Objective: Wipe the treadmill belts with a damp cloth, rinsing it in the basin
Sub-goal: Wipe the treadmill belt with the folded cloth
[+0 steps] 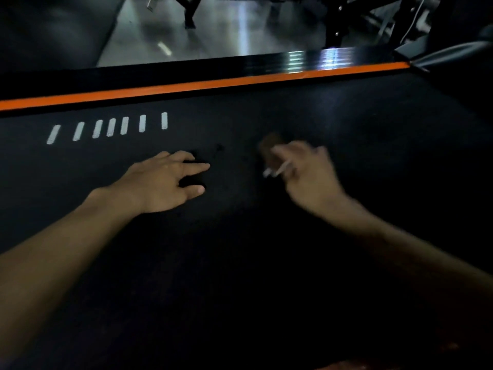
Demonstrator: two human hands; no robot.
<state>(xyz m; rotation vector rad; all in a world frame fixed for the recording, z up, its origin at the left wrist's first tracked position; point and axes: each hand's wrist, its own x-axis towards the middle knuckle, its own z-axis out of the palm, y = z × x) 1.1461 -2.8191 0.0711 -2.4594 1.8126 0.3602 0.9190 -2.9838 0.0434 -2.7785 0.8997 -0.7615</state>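
Brown cloth, soft and bunched, is pinched in the blurred right hand on the belt; left hand rests spread flat. Best gathered mid-bunch.

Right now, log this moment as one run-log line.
stage: wiping | left hand: flat on treadmill belt | right hand: grips brownish cloth, motion-blurred | basin: not in view

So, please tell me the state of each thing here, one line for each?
left hand: flat on the belt, fingers straight.
right hand: blurred, fingers curled round a brown cloth.
brown cloth: bunched, on the belt.
treadmill belt: black; wet or dry cannot be told.
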